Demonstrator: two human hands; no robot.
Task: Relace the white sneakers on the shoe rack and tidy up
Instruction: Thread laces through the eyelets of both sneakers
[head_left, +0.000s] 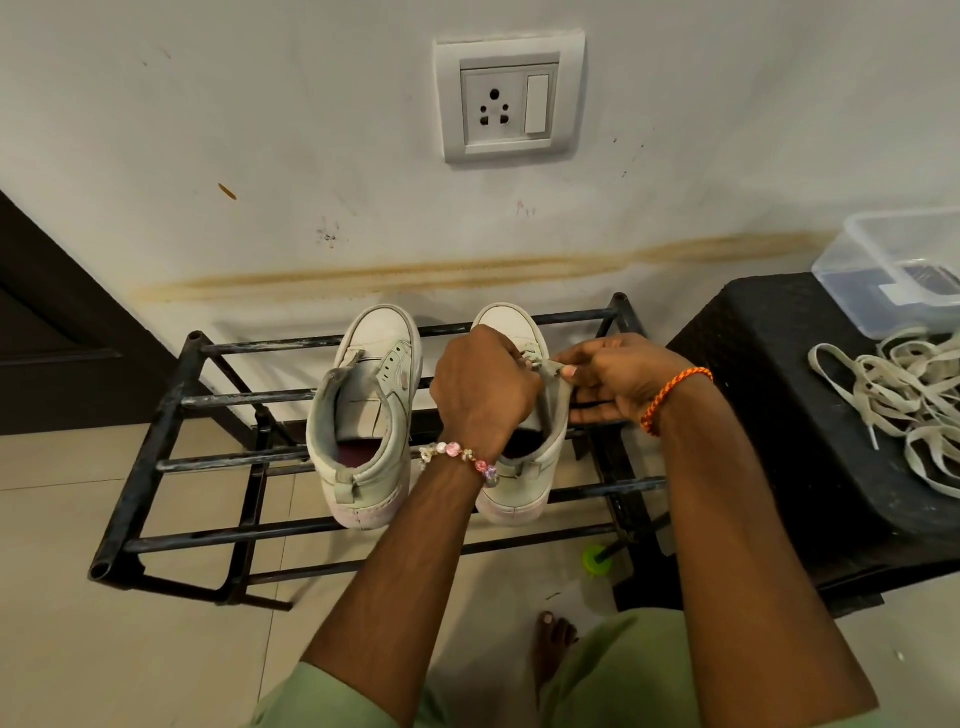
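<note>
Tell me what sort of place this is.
Probably a home entryway or hallway corner: a black metal shoe rack stands on a tiled floor against a scuffed wall with a socket, white sneakers on it.

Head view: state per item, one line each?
left sneaker: upright on rack, no lace visible
right sneaker: on rack, both hands working at it
left hand: gripping at right sneaker's eyelets
right hand: pinching lace end
loose laces: tangled pile on black stool
plastic box: on stool; lid cannot tell
wall switch: position unclear
</note>
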